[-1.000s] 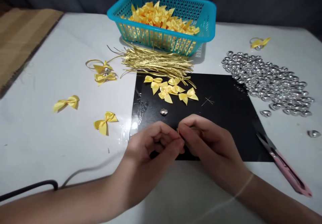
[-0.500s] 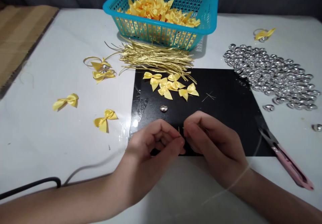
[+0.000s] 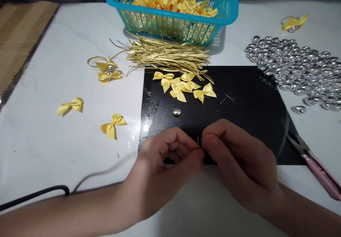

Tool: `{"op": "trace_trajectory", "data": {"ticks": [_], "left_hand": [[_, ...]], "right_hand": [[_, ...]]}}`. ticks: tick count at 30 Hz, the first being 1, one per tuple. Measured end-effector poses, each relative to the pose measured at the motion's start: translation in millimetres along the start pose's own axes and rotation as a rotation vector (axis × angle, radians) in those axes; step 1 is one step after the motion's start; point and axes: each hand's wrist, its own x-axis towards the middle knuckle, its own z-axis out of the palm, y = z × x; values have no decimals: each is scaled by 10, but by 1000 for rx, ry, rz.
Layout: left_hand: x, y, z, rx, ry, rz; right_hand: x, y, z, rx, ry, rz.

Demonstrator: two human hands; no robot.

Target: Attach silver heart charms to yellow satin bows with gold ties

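Over the near edge of a black mat, my left hand is closed in a pinch, with a short end of gold cord sticking up from its fingertips. Close beside it, my right hand also pinches; a tiny gold tip peeks out at its fingers, and the rest is hidden. Just beyond the hands lies a silver heart bead. Farther back on the mat are several yellow ribbon bows.
A teal basket of yellow bows stands behind a bundle of gold cords. Silver beads are heaped at right, above pink-handled scissors. Loose bows and bow-and-bead pieces lie left. A black cable runs near my left forearm.
The view has shifted a little, so things at right sit farther right in the picture. Both hands keep their pinches close together, with hardly any other movement.
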Motion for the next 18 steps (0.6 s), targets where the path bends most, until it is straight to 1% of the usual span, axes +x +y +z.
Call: {"op": "trace_trajectory", "data": {"ticks": [3,8,18], "left_hand": [[-5,-4,-3,-15,3,-3],[-24,-7,-3,-38,-19,-46],[-5,-24,1,-50,-13,-14]], "right_hand": [[-16,7,0,-22,-2,-14],[-32,4,-1,-50,-5,-15],[-75,49,-6,-109,15,-65]]}}
